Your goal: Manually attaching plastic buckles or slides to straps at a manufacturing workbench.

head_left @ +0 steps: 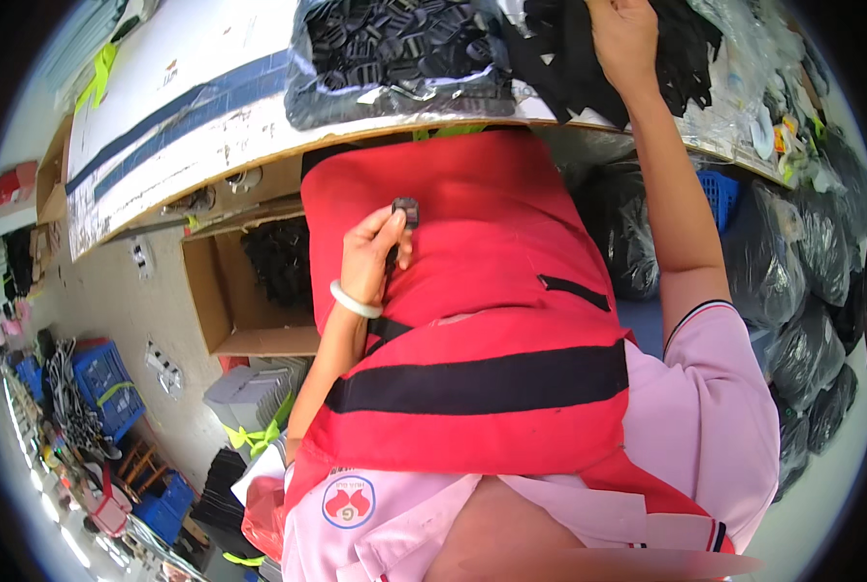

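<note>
In front of the red apron, my left hand pinches a small black plastic buckle between thumb and fingers. Something dark and narrow, like a strap, shows below the buckle beside the palm; its full length is hidden. My right arm stretches far forward over the table. At the picture's top edge my right hand is over a heap of black fabric strips. Its fingers are curled in, with the tips cut off by the edge, so what they hold does not show.
A clear plastic-lined bin of black buckles stands on the white table. Below the table is an open cardboard box with black pieces. Stuffed dark bags and a blue crate crowd the right; another blue crate stands left.
</note>
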Available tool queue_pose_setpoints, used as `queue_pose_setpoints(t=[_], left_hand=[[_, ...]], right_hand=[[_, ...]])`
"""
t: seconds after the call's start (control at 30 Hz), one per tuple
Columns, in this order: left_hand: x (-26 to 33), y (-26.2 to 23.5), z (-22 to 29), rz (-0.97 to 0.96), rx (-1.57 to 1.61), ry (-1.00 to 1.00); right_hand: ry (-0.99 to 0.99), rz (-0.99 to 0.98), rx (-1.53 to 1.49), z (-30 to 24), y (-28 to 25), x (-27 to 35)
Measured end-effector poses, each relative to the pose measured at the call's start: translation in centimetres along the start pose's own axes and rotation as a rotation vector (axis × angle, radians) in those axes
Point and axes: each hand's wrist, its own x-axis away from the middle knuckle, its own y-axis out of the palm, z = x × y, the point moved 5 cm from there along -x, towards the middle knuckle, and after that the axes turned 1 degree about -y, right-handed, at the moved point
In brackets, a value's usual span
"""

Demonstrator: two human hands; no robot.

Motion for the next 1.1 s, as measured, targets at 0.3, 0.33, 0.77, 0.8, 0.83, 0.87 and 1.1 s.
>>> queue_pose_setpoints(t=[0.3, 0.33, 0.77, 0.8, 0.83, 0.87, 1.1], left_hand=[[0.3, 1.9, 3.6, 0.016, -0.04, 0.214], [0.5, 1.7, 3.7, 0.033, -0.037, 0.243], [1.8, 0.0, 3.3, 0.23, -0.106, 0.359], [1.9, 0.0, 3.5, 0.247, -0.159, 0.415], [1.7, -0.2, 3.2, 0.248, -0.158, 0.415], [1.8, -0.3, 3.6, 0.284, -0.266, 0.558], [2.5, -0.3, 4.9, 0.364, -0.608, 0.836]], right_hand=[[0.412, -0.645, -0.446, -4.1, 11.3, 13.7], [0.63, -0.651, -0.522, -4.5, 11.6, 14.3], [1.154, -0.763, -0.473, -5.8, 14.0, 20.7], [1.204, -0.718, -0.547, -5.7, 14.2, 21.0], [1.252, -0.671, -0.621, -5.7, 14.3, 21.3], [1.252, -0.673, -0.62, -5.8, 14.4, 21.4], [1.245, -0.557, -0.733, -5.6, 15.0, 21.1]])
